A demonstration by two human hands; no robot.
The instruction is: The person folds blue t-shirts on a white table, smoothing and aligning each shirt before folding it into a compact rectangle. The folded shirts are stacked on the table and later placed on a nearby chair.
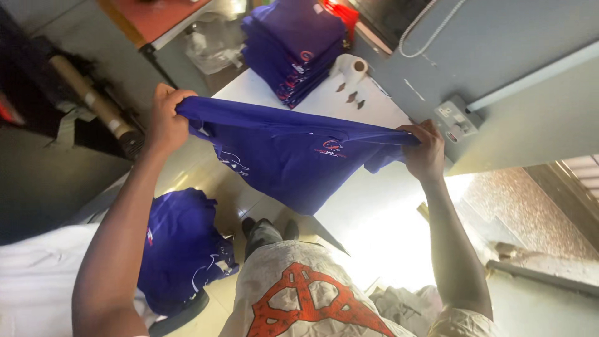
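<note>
I hold a blue shirt (287, 150) stretched out in the air between both hands, above the edge of a white table (374, 212). My left hand (165, 122) grips its left end in a fist. My right hand (425, 150) pinches its right end. The shirt hangs down in the middle and shows a small red and white print. A stack of folded blue shirts (293, 47) lies on the far end of the table, beyond the held shirt.
A roll of white tape (350, 67) stands beside the stack. More blue shirts (181, 249) are heaped at my lower left. A grey wall with a socket box (455, 118) is on the right. A cardboard tube (87, 93) leans at the left.
</note>
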